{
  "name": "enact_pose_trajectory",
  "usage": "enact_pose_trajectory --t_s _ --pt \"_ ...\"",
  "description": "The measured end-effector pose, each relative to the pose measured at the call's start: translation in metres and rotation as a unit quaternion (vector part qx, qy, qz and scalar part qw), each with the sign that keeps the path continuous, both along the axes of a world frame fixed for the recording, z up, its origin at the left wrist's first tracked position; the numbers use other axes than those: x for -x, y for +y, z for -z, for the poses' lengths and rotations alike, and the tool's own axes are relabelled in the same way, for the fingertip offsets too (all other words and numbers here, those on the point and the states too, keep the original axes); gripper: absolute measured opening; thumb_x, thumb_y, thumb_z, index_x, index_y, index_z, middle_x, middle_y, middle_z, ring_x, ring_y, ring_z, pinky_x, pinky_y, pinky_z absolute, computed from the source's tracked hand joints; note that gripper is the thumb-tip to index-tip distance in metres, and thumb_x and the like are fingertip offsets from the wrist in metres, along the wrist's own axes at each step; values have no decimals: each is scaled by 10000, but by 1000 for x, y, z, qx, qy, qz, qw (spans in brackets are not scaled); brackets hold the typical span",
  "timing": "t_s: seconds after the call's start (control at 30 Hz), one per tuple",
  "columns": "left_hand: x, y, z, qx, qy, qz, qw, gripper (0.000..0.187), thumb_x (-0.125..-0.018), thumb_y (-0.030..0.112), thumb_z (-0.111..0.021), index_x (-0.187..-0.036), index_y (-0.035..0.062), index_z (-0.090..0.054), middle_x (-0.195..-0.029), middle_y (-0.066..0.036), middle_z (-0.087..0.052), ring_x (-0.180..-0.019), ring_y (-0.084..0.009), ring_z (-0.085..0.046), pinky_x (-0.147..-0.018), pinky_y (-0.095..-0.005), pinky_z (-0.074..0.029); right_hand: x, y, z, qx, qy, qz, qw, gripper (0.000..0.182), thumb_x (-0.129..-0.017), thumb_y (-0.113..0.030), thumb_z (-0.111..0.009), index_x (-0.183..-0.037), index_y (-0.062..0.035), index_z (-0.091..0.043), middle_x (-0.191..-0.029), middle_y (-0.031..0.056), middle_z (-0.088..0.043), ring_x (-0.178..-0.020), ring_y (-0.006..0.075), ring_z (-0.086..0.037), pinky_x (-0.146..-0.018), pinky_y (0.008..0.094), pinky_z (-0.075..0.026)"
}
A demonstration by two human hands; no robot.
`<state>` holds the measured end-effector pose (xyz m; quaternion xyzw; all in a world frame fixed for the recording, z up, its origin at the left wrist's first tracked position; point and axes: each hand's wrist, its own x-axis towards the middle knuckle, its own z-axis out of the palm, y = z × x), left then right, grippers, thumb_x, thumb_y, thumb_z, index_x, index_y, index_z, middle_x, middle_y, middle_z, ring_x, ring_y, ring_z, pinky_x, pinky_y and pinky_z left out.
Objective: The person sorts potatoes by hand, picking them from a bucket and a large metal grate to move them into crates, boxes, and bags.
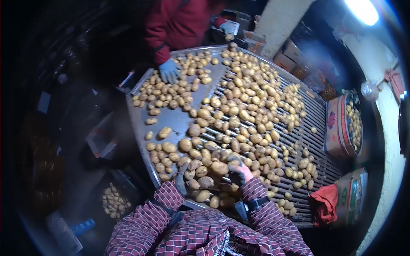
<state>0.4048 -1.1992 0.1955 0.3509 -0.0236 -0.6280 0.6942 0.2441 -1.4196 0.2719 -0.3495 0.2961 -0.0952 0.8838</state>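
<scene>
My left hand, in a dark grey glove, is cupped against the left side of a cluster of potatoes at the near edge of the sorting table. From the other side my right hand, in a dark glove with a pinkish back, curls around the same cluster, close to a large potato. The potatoes are gathered between both palms. Some fingertips are hidden among them. Several more potatoes lie below, between my wrists.
A metal sorting table with a slatted rack carries many potatoes. Across it, a co-worker's gloved hand rests on potatoes. Cartons of potatoes and a red cloth are on the right. More potatoes sit low left.
</scene>
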Motion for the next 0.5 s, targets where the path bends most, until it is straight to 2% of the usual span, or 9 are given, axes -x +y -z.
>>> enact_pose_trajectory --t_s 0.03,0.1,0.13,0.2,0.3,0.33,0.37,0.43,0.5 --pt "-10 11 -5 -29 -10 -26 999 516 -953 444 -468 -1341 106 -437 -1289 -76 -504 -1008 -195 -559 -849 -384 -535 -20 16 -1 -27 -7 -39 999 361 -797 -62 -655 -1137 -46 -536 -898 64 -592 -770 177 -613 -667 308 -532" --pt "-28 29 -26 -10 220 -133 966 510 -962 444 -450 -1339 100 -436 -1272 -64 -514 -990 -182 -561 -839 -374 -539 -65 48 -5 -44 -7 -76 996 364 -807 -75 -635 -1156 -56 -531 -855 22 -599 -722 148 -595 -619 275 -504" --pt "-41 40 -63 34 243 -136 960 508 -981 436 -403 -1352 89 -419 -1296 -70 -498 -1052 -195 -551 -889 -406 -519 -85 60 -11 -42 -5 -119 992 312 -822 -90 -622 -1126 -63 -559 -840 2 -591 -712 122 -577 -607 251 -478" --pt "-66 75 -40 144 214 -160 953 529 -977 468 -381 -1344 91 -422 -1337 -87 -472 -1150 -232 -510 -970 -450 -461 -134 83 -17 20 5 -187 982 295 -837 -104 -607 -1127 -69 -571 -828 -12 -586 -701 107 -563 -601 243 -465" --pt "-109 109 -75 187 146 -219 946 572 -930 556 -396 -1265 98 -464 -1332 -129 -476 -1236 -283 -465 -1037 -480 -390 -220 111 -27 120 -38 -316 940 324 -866 -141 -579 -1180 -63 -566 -859 -19 -595 -721 73 -548 -618 233 -461" --pt "-126 118 -79 185 73 -291 936 542 -933 514 -420 -1258 82 -457 -1307 -125 -499 -1202 -264 -493 -1016 -456 -412 -250 118 -34 141 -29 -356 923 426 -856 -97 -602 -1266 -25 -511 -1073 60 -620 -958 140 -593 -838 295 -497" --pt "-148 130 -82 169 28 -324 931 520 -933 482 -440 -1252 70 -455 -1278 -118 -523 -1160 -245 -521 -991 -424 -431 -285 121 -1 146 -45 -406 901 460 -869 -121 -609 -1306 -49 -481 -1095 62 -610 -958 139 -596 -757 294 -531" --pt "-201 154 -91 113 -32 -350 929 488 -930 426 -477 -1240 50 -455 -1217 -98 -572 -1069 -204 -577 -939 -351 -467 -346 162 -34 30 -119 -376 918 517 -875 -151 -632 -1347 -87 -430 -1152 56 -584 -936 166 -613 -680 303 -561" --pt "-256 175 -86 59 -35 -366 928 517 -923 448 -483 -1266 63 -434 -1237 -100 -549 -1103 -226 -552 -958 -376 -446 -402 191 -40 9 -80 -375 924 565 -867 -238 -658 -1357 -64 -434 -1149 76 -590 -985 175 -599 -733 308 -549"
